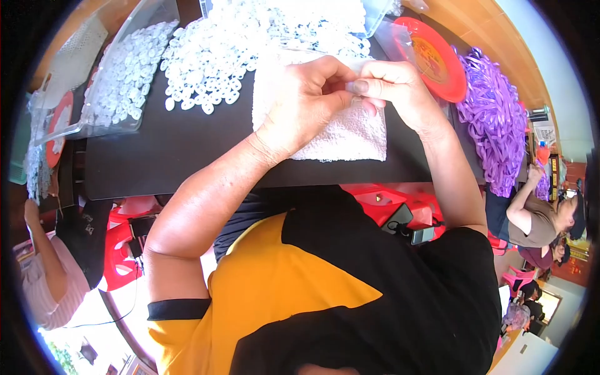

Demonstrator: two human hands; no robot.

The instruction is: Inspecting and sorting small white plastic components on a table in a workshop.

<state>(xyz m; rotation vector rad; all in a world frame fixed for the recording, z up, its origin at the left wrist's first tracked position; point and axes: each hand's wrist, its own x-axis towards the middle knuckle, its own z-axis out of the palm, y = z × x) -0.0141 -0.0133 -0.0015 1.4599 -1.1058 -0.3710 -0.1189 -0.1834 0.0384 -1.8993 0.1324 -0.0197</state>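
My left hand [306, 100] and my right hand [400, 87] meet above a pale pinkish-white towel [350, 142] on the dark table. Both are closed in a pinch, thumbs and fingertips touching or nearly so. Whatever is between the fingertips is too small and too covered by them to name. Just beyond the towel and to its left spreads a heap of small white oval pieces with dark marks in their middles [209, 62].
At left stands a clear plastic bin [78, 129] of similar white pieces. A red round plate [459, 87] and a heap of purple ribbon-like strips [494, 119] lie at right. Other people sit at both sides, one in a brown shirt [534, 222] at right.
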